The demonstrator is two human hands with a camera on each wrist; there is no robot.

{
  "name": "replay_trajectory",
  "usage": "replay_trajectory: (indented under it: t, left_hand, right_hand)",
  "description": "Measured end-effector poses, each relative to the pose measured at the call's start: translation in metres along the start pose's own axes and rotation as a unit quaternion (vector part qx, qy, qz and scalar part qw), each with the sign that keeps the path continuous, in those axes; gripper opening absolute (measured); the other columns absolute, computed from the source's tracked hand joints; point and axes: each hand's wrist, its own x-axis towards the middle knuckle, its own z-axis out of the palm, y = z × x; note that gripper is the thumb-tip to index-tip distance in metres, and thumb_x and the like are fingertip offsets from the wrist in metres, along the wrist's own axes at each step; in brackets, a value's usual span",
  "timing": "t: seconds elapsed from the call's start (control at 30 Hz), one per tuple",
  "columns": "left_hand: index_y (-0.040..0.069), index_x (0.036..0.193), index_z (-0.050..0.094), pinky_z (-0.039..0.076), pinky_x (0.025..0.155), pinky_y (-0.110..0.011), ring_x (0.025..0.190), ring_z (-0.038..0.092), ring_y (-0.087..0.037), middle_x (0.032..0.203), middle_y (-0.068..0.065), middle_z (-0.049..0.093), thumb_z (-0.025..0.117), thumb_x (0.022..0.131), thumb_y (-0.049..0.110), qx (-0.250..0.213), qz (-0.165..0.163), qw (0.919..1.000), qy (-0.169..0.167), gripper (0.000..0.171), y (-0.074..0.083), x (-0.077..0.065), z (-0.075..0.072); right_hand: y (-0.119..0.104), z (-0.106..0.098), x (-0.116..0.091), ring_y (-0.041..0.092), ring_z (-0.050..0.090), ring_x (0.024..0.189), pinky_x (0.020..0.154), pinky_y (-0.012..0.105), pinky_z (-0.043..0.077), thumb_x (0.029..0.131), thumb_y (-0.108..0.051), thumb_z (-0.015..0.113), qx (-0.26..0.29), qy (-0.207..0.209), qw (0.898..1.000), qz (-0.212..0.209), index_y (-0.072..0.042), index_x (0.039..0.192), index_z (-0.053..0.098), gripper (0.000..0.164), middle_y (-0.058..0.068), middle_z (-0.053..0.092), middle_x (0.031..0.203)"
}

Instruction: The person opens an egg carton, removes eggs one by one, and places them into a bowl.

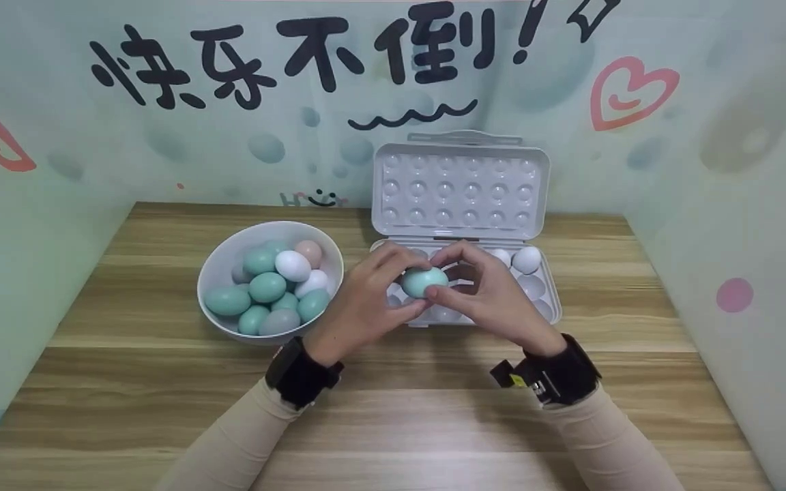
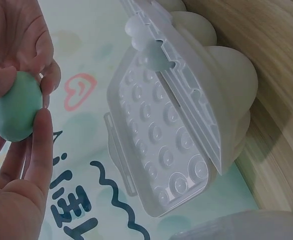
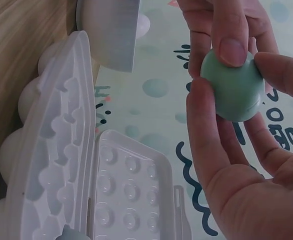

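Observation:
A pale green egg (image 1: 424,282) is held up over the base of a grey egg carton (image 1: 548,305), between both hands. My left hand (image 1: 369,286) has its thumb and fingers on the egg from the left. From the right, my right hand (image 1: 485,290) pinches it between thumb and fingers. In the right wrist view both thumbs press on the egg's shell (image 3: 236,95). White eggs (image 1: 527,260) sit in the carton's back right cups. A green egg (image 2: 156,56) also shows in the carton in the left wrist view. The hands hide much of the cups.
A white bowl (image 1: 210,273) to the left is filled with several green, white, grey and pink eggs (image 1: 267,287). The carton's dimpled lid (image 1: 461,191) stands raised against the printed backdrop (image 1: 325,157). Wooden tabletop (image 1: 393,416) lies in front.

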Motion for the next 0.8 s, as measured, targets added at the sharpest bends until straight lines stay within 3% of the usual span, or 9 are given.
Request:
replay_trajectory:
  t: [0.3, 0.5, 0.8]
  left_hand:
    - [0.010, 0.122, 0.070, 0.059, 0.092, -0.032, 0.104, 0.064, -0.015, 0.117, -0.004, 0.066, 0.088, 0.088, 0.018, 0.009, -0.043, 0.9989, -0.016, 0.039, -0.002, 0.002, -0.024]
    - [0.010, 0.122, 0.070, 0.059, 0.088, -0.027, 0.102, 0.064, -0.014, 0.117, -0.003, 0.066, 0.089, 0.088, 0.018, 0.037, -0.073, 0.9966, -0.007, 0.040, -0.004, 0.005, -0.046]
    - [0.009, 0.120, 0.071, 0.058, 0.091, -0.023, 0.104, 0.066, -0.014, 0.119, -0.003, 0.066, 0.089, 0.085, 0.013, 0.027, -0.098, 0.9948, -0.006, 0.040, -0.008, 0.004, -0.074]
  right_hand:
    - [-0.001, -0.008, -0.001, 0.028, 0.071, 0.112, 0.092, 0.040, 0.062, 0.097, -0.013, 0.079, -0.013, 0.026, 1.000, 0.000, -0.005, 0.125, 0.066, 0.032, 0.013, 0.067, 0.126]
    - [-0.002, -0.012, -0.002, 0.030, 0.071, 0.113, 0.091, 0.037, 0.062, 0.097, -0.011, 0.078, -0.020, 0.039, 0.999, 0.001, -0.004, 0.125, 0.065, 0.032, 0.015, 0.067, 0.128]
    - [0.001, -0.017, -0.001, 0.030, 0.071, 0.112, 0.090, 0.034, 0.062, 0.095, -0.004, 0.078, -0.026, 0.052, 0.998, -0.011, -0.001, 0.125, 0.065, 0.034, 0.010, 0.068, 0.124]
